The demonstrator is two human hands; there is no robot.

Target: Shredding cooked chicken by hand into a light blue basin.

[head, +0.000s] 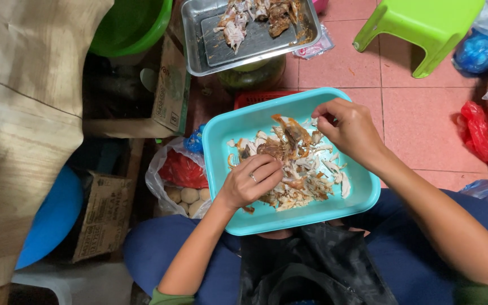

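A turquoise plastic tray [362,195] rests on my lap, filled with shredded cooked chicken [297,169], white strips and brown skin. My left hand [249,181], a ring on one finger, is closed over a piece of meat at the pile's left side. At the tray's far right edge my right hand [348,127] pinches a small shred of chicken between fingertips, just above the pile.
A metal tray [199,45] with chicken carcass pieces stands ahead on a jar. A green stool [425,28] is at the far right, a green basin [131,25] far left. Cardboard boxes [105,217], a bag of round pale items [184,192] and red and blue plastic bags [481,135] surround me.
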